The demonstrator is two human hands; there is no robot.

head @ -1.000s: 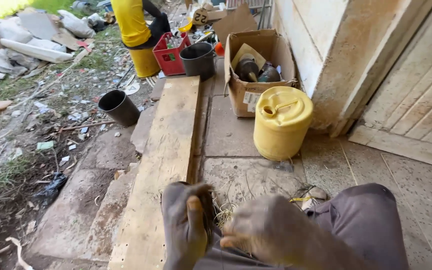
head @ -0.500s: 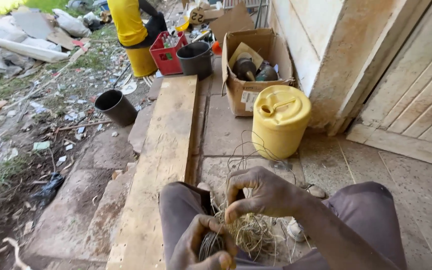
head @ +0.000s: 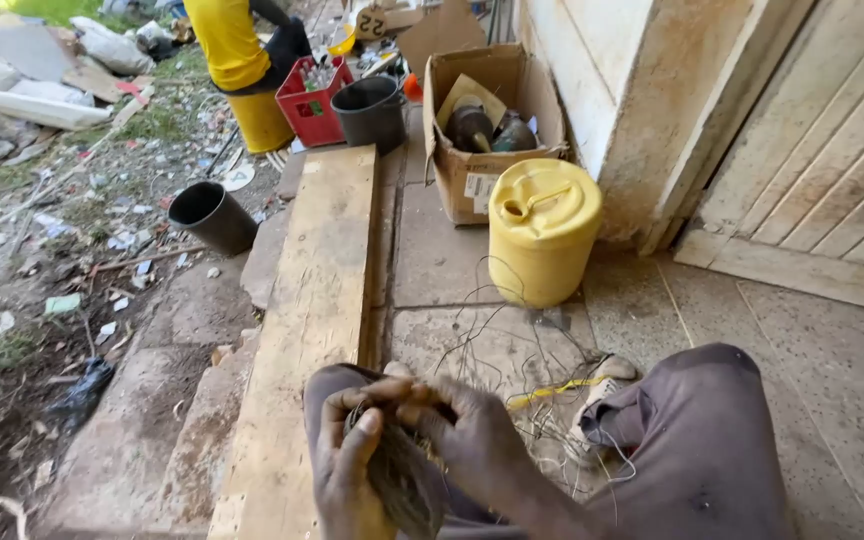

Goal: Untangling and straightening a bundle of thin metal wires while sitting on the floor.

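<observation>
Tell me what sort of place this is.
Probably an outdoor work spot on a concrete step beside a building. A wooden plank lies along the edge, a yellow jerrycan and a cardboard box of odds and ends stand by the wall, and litter covers the ground.

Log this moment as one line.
left hand: grips wire bundle | right hand: pinches bundle top | loose wires on floor | yellow jerrycan ahead | plank left
</observation>
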